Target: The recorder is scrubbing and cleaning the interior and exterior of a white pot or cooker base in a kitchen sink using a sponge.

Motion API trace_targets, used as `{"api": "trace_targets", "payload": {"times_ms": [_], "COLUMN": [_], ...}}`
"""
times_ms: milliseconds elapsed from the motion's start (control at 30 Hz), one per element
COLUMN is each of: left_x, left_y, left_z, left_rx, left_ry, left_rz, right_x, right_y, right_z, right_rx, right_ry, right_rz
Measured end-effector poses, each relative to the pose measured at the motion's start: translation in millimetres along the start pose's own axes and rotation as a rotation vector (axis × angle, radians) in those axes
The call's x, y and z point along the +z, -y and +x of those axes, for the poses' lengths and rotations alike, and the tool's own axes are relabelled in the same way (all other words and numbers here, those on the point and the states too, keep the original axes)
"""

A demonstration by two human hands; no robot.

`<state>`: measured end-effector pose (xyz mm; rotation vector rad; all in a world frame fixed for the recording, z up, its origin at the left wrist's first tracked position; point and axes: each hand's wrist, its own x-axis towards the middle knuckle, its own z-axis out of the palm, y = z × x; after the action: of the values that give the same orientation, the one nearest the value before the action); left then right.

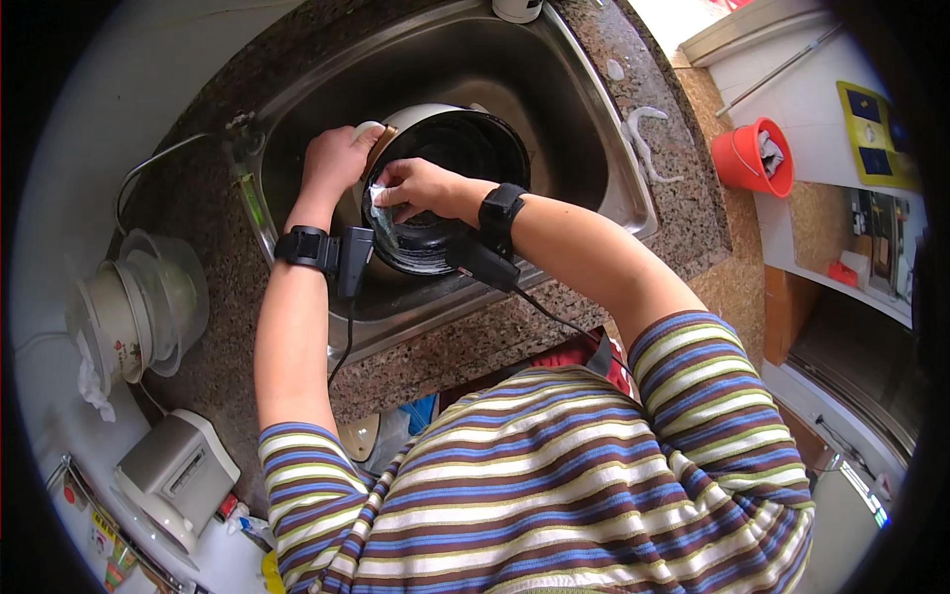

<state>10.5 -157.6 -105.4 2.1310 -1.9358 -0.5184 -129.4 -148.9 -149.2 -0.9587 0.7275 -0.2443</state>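
A pot [479, 152] with a black inside and a pale outer wall is tilted in the stainless steel sink [575, 96]. My left hand [334, 160] grips its pale and brown side handle [387, 139]. Inside the pot, my right hand [424, 185] pinches a thin whitish cloth or wipe [381, 217] against the inner wall on the left. Whitish streaks of suds mark the black surface below the cloth. The far handle is mostly hidden behind the rim.
Granite countertop [415, 345] surrounds the sink. Stacked plastic basins [167, 301] and a grey appliance [178, 475] stand at left. A white container [517, 9] sits at the sink's far edge. Some whitish strip [644, 141] lies right of it. A red bucket [738, 160] stands beyond the counter.
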Motion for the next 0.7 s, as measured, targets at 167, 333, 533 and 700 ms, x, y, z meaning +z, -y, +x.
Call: {"api": "trace_targets", "payload": {"times_ms": [167, 333, 533, 700], "left_x": [-2.5, -3.0, -0.4, -0.2], "left_y": [-19.6, -20.1, -34.8, -44.2], "left_z": [2.3, 7.9, 25.6, 37.3], "left_rx": [-0.009, -0.026, 0.032, 0.0], "left_ry": [-0.002, 0.041, 0.026, 0.073], "left_rz": [0.033, 0.026, 0.034, 0.028], "right_x": [3.0, -4.4, -26.3, -29.8], "right_y": [-26.8, -42.0, -44.8, -34.9], "right_z": [0.2, -1.4, 9.4, 3.2], "right_rx": [-0.191, -0.293, -0.224, -0.141], "right_ry": [0.023, 0.365, 0.603, 0.646], "right_rz": [-0.767, -1.307, -1.456, -1.488]}}
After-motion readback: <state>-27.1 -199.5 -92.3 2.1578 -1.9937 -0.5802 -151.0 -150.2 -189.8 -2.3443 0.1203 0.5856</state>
